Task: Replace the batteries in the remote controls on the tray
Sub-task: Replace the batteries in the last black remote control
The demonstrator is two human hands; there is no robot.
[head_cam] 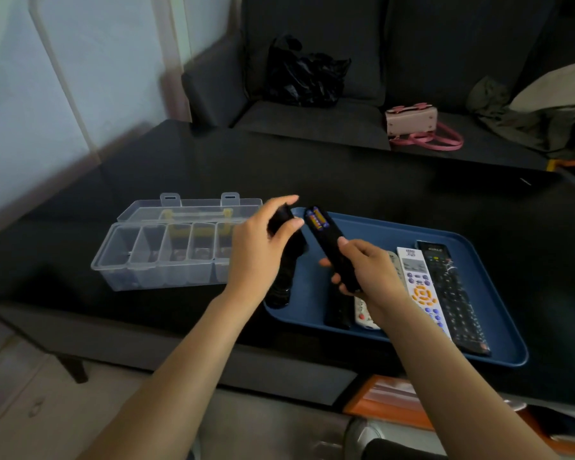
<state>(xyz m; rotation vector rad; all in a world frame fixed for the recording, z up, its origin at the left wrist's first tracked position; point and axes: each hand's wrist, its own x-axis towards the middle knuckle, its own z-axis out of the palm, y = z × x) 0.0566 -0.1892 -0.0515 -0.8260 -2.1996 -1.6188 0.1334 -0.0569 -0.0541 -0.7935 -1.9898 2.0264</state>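
Both forearms reach in from the near edge. Right hand (362, 267) grips a black remote (332, 247) by its lower end, back up, compartment open with two batteries (316, 219) seated. Left hand (263, 247) pinches the battery cover (281, 217) just beside it, thumb and fingers curled round it. Judging by this, one remote is mid-change; the other remotes (422, 283) lie untouched on the blue tray (498, 340). A clear organizer box (160, 257) sits open on the counter (346, 180), left of the tray.
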